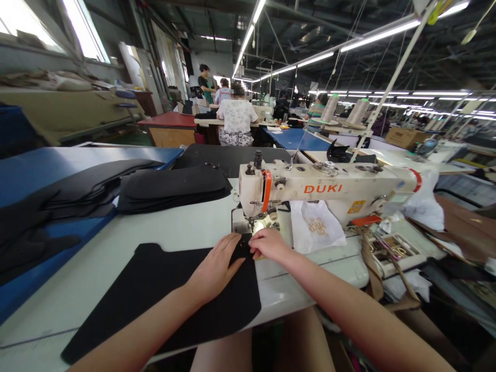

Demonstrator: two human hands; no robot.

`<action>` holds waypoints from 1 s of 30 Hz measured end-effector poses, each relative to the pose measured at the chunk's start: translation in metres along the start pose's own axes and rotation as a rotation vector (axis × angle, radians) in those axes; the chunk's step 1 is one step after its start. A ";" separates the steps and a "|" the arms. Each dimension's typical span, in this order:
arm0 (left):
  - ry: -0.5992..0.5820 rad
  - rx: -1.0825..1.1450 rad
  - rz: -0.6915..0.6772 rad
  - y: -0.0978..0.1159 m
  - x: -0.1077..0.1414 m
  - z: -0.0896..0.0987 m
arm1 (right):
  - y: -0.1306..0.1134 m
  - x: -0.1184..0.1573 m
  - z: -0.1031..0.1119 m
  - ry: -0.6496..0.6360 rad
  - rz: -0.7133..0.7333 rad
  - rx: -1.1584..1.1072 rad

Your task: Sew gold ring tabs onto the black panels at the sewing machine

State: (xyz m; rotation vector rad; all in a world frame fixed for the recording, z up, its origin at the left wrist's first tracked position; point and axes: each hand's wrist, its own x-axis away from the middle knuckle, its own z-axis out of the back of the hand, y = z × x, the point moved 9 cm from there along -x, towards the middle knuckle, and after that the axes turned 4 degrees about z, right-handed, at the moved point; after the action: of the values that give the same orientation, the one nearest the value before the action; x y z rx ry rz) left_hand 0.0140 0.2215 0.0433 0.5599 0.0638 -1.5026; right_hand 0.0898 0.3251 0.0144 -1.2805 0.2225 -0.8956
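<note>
— Where's the black panel (155,279)?
— Flat on the table (201,222), its upper end just before the sewing machine (302,186), probably so the full sheet is supported.
— And the left hand (219,263)?
— Fingers outstretched, thumb spread, gripping nothing; it lies over the panel, seemingly to steady it.
— The right hand (271,243)?
— Fingers curled close together at the panel's edge. I can't tell whether they pinch anything.
— Why the white cloth (304,240) beneath the machine's arm?
— It carries small gold-coloured pieces (318,226), presumably kept together within easy reach.
</note>
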 end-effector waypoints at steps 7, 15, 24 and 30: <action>0.052 0.085 -0.070 0.016 -0.017 0.013 | 0.007 -0.013 -0.004 -0.046 -0.026 0.114; 0.086 0.049 -0.092 0.018 -0.025 0.007 | 0.007 -0.017 -0.004 -0.063 -0.065 0.160; 0.073 -0.017 -0.081 0.021 -0.026 0.004 | 0.003 -0.017 -0.005 -0.100 -0.065 0.224; 0.043 -0.046 -0.088 0.024 -0.030 0.002 | -0.001 -0.018 -0.002 -0.093 0.044 0.325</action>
State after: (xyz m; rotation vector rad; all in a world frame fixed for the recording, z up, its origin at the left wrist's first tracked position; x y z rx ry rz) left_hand 0.0336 0.2476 0.0636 0.5591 0.1579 -1.5708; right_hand 0.0763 0.3359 0.0093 -1.0079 0.0284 -0.7956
